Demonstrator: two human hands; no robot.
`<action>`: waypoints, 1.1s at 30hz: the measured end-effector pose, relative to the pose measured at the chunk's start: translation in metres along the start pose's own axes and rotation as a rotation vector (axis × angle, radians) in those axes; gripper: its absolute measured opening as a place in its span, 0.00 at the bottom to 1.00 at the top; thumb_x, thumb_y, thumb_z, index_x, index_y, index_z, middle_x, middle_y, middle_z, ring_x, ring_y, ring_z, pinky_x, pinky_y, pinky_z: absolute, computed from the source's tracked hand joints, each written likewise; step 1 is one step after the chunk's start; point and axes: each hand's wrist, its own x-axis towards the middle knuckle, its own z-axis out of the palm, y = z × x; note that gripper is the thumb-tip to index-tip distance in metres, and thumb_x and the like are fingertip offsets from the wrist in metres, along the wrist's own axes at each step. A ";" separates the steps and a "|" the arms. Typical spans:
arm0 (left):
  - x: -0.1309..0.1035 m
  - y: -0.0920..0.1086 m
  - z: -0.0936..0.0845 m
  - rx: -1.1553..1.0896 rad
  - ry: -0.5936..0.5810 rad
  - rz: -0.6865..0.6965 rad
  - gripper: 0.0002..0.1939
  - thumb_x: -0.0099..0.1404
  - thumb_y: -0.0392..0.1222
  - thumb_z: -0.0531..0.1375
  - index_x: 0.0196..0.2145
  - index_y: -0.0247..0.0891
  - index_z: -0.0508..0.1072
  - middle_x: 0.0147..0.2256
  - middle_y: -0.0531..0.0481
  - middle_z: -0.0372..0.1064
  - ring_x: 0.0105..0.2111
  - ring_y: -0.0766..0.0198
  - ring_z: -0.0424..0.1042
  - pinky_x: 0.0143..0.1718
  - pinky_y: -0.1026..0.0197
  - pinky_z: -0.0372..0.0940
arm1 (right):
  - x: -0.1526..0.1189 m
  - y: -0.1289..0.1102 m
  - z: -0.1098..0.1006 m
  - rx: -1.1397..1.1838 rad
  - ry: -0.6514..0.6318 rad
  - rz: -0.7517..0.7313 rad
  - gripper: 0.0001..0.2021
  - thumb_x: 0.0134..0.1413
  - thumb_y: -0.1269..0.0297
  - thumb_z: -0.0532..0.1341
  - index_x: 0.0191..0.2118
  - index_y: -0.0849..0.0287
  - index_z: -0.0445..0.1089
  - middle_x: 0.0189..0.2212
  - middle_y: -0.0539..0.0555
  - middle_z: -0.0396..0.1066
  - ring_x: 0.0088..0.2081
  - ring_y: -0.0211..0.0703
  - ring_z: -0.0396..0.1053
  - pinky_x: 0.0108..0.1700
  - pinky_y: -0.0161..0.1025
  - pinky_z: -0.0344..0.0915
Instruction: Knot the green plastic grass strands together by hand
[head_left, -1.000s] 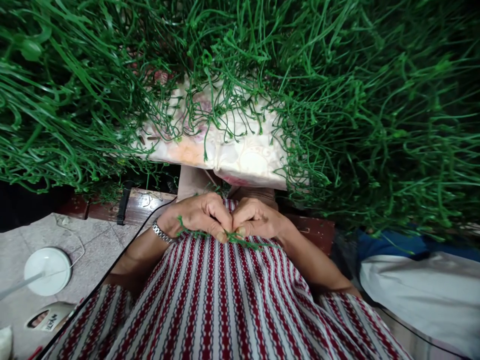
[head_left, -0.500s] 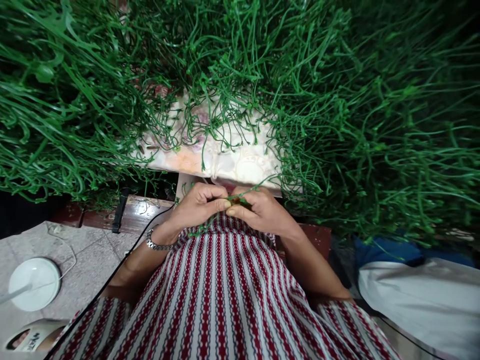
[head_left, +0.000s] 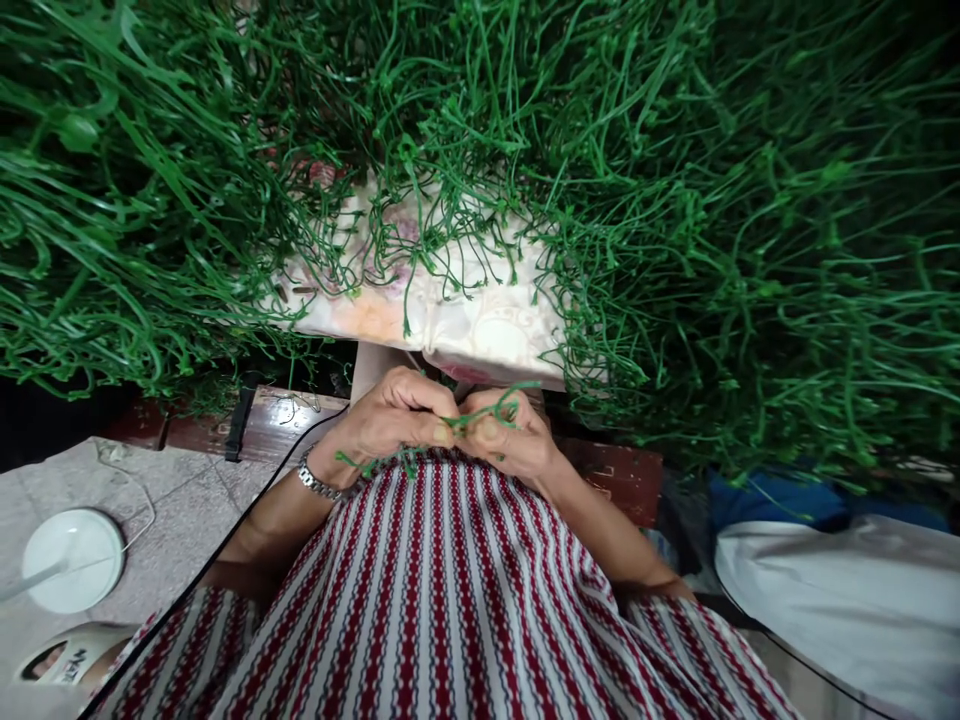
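My left hand (head_left: 394, 415), with a metal watch on its wrist, pinches a thin green plant stem (head_left: 525, 386), which looks like plastic. My right hand (head_left: 517, 440) grips the same stem close beside it, the thumbs and fingertips of both hands nearly meeting over my lap. One end of the stem curls in a loop above my right fingers. Branched green tips hang below my left hand. Just beyond my hands lies a pale patterned cloth-like cover (head_left: 495, 325), with a large heap of similar green stems (head_left: 660, 190) on and around it. The fingertips partly hide where the stem is held.
On the left, a reddish-brown bench (head_left: 289, 425) has a black strap across it. A round white base (head_left: 73, 562) with a cord stands on the tiled floor (head_left: 187, 495). A black cable runs by my left arm. At right lies a pale grey cloth (head_left: 840, 600).
Both hands have dropped slightly, and the right one has turned at the wrist. The stem now bends into a loop above the right fingers. My hands still hold it.
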 end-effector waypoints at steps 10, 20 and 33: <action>0.011 0.004 0.009 -0.088 0.406 0.096 0.10 0.52 0.43 0.65 0.24 0.33 0.74 0.22 0.53 0.68 0.14 0.75 0.62 0.14 0.70 0.59 | 0.004 -0.024 -0.015 -0.608 0.102 -0.058 0.10 0.59 0.61 0.54 0.32 0.61 0.66 0.23 0.48 0.64 0.23 0.32 0.62 0.27 0.32 0.59; 0.021 -0.008 0.015 0.042 0.549 0.314 0.04 0.52 0.39 0.66 0.26 0.37 0.78 0.26 0.52 0.65 0.27 0.72 0.66 0.26 0.70 0.63 | 0.014 -0.003 -0.009 -0.635 0.137 0.030 0.13 0.52 0.55 0.60 0.31 0.62 0.63 0.26 0.47 0.62 0.29 0.33 0.60 0.33 0.32 0.59; 0.016 0.002 0.018 -0.345 0.322 0.109 0.10 0.52 0.42 0.65 0.22 0.32 0.69 0.22 0.55 0.60 0.15 0.79 0.53 0.15 0.72 0.54 | 0.015 -0.005 -0.007 -0.609 -0.051 -0.154 0.17 0.58 0.55 0.55 0.23 0.61 0.65 0.20 0.48 0.63 0.26 0.34 0.65 0.34 0.32 0.63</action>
